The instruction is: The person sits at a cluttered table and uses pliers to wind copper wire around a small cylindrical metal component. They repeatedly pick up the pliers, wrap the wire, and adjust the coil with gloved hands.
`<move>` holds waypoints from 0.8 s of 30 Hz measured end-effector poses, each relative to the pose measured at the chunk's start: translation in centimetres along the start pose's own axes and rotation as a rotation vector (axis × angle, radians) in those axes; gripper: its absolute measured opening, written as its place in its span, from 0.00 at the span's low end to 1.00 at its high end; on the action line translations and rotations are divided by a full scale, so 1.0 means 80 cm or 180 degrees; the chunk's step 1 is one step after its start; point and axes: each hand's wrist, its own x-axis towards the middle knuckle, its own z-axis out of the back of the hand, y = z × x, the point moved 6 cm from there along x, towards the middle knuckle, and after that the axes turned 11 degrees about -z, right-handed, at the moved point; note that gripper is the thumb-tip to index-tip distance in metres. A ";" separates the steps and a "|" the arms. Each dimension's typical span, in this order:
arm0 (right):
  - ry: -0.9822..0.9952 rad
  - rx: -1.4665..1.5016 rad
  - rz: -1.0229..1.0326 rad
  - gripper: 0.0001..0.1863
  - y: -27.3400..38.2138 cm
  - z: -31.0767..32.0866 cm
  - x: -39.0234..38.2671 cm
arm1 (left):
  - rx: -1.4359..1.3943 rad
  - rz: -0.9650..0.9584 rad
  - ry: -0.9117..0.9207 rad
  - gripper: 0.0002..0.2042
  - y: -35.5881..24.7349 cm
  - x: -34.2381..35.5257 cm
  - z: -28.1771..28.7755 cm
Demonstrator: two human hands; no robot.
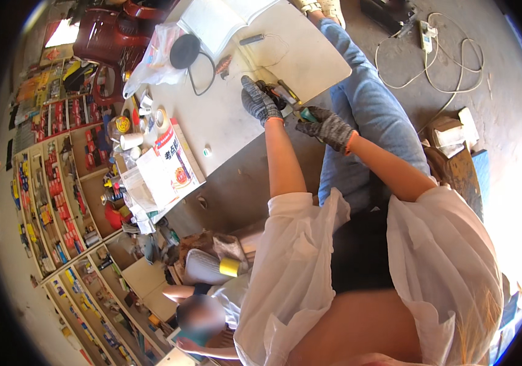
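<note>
Both my hands wear grey knitted gloves with orange cuffs, at the near edge of a white table (236, 116). My left hand (260, 100) is closed around a dark object (275, 96) whose kind I cannot make out. My right hand (329, 129) grips a tool's green handle (307, 114); it looks like a screwdriver, its tip pointing at the dark object. Beside that object lies a slim tool with a yellow and black handle (289, 91). Farther up the table are a small grey cylinder (252, 39) with thin wires and a small red piece (223, 64).
A black disc (184, 51) with a cable, an open book (212, 27) and a plastic bag (156, 61) are at the far left. A boxed book (175, 161) and paper cup (131, 141) stand nearer. Shelves (59, 262) line the left; another person (203, 317) is below. A cord (450, 85) lies right.
</note>
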 end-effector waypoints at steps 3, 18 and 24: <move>0.0117 0.1241 -0.0747 0.18 0.027 0.012 -0.019 | -0.0094 0.0017 -0.0096 0.27 0.005 0.007 0.010; -0.1601 -0.3646 0.0069 0.24 0.091 0.051 0.072 | -0.1582 0.0071 -0.0247 0.29 -0.035 0.017 0.053; -0.1095 -0.1183 0.0805 0.18 0.152 0.005 0.024 | -0.2948 -0.0002 0.0395 0.28 -0.108 -0.029 0.064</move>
